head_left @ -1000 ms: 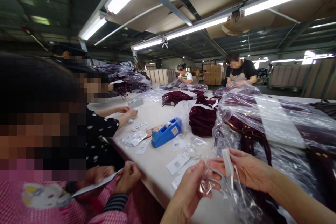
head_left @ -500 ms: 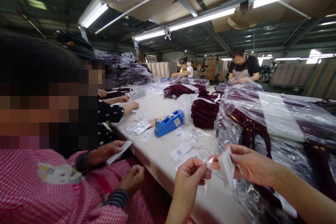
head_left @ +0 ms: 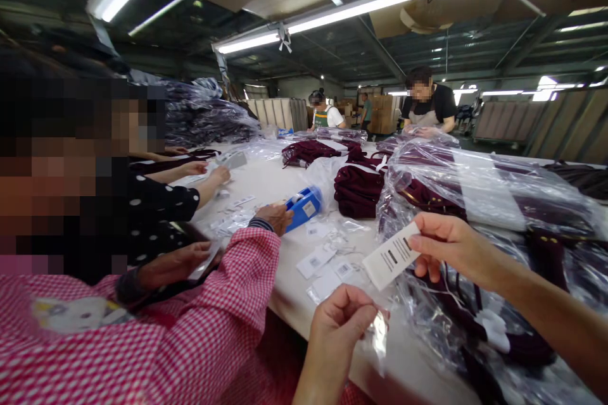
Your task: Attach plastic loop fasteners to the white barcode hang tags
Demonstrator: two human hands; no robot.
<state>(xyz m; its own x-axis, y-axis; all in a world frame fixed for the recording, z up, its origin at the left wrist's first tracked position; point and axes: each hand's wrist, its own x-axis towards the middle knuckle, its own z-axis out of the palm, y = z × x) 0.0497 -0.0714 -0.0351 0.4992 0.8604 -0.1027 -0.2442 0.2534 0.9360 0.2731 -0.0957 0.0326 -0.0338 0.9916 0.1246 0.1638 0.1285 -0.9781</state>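
Observation:
My left hand (head_left: pixel 344 323) is closed, pinching a small clear plastic piece (head_left: pixel 379 335) that hangs from its fingertips near the table's front edge. In my right hand (head_left: pixel 444 247) is a white printed tag (head_left: pixel 392 257), held by its upper right end between thumb and fingers and tilted over the table. Beyond my left hand, white tags with printed codes (head_left: pixel 316 261) lie on the white table (head_left: pixel 294 288). Maroon garments in clear plastic (head_left: pixel 489 186) are piled behind and beneath my right hand.
A co-worker's hand (head_left: pixel 278 218) in a pink checked sleeve reaches to a blue tape dispenser (head_left: pixel 304 207). Folded maroon garments (head_left: pixel 358 190) sit beyond it. Another person's polka-dot sleeve (head_left: pixel 161 196) is at the left. Two people stand across the table.
My hands have moved apart, and the tag in my right hand now shows its printed face. The neighbour's hand has reached forward to the tape dispenser. The view has shifted slightly right.

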